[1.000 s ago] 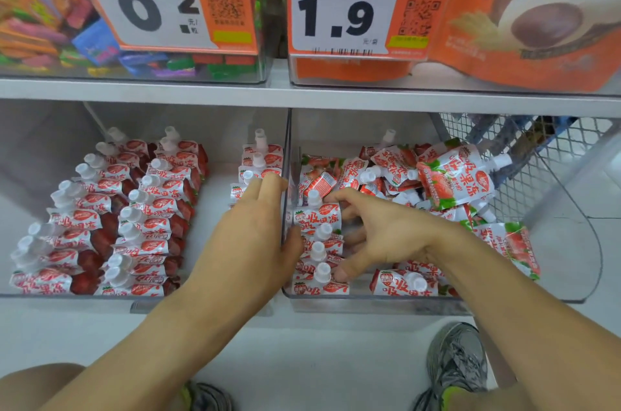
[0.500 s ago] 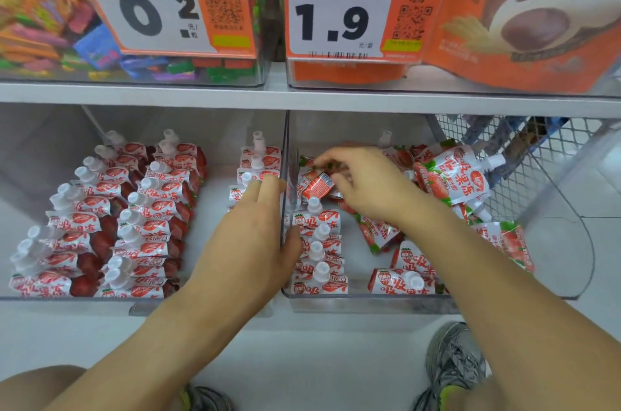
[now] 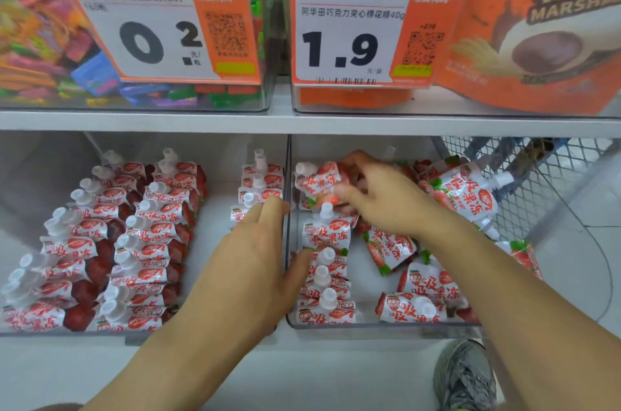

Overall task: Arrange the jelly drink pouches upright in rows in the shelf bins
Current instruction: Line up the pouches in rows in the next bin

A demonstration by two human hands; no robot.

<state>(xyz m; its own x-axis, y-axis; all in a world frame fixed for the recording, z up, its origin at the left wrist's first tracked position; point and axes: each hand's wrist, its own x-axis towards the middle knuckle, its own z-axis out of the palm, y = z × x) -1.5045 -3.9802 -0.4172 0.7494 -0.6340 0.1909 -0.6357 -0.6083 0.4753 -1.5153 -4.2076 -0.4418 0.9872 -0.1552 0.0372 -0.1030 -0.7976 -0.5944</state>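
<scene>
Red-and-white strawberry jelly pouches with white caps fill two clear shelf bins. The left bin [image 3: 67,331] holds two full upright rows [image 3: 141,242] and a short third row [image 3: 258,188] at the back. In the right bin [image 3: 369,325] one upright row [image 3: 326,272] runs along the left wall, with loose pouches [image 3: 426,289] lying beside it. My right hand [image 3: 386,198] grips a pouch [image 3: 317,180] at the back of that row. My left hand [image 3: 248,262] grips the clear divider wall between the bins, thumb inside the right bin.
A white wire basket [image 3: 537,182] with more pouches stands at the right. Above, a shelf edge [image 3: 302,123] carries bins of colourful candy [image 3: 50,50] and orange marshmallow bags [image 3: 537,40] with price tags. A grey shoe [image 3: 465,377] shows below.
My right hand left the front row, reached to the loose pile at the back, took a pouch and brought it leftward over the row's back end. My left hand stayed on the divider.
</scene>
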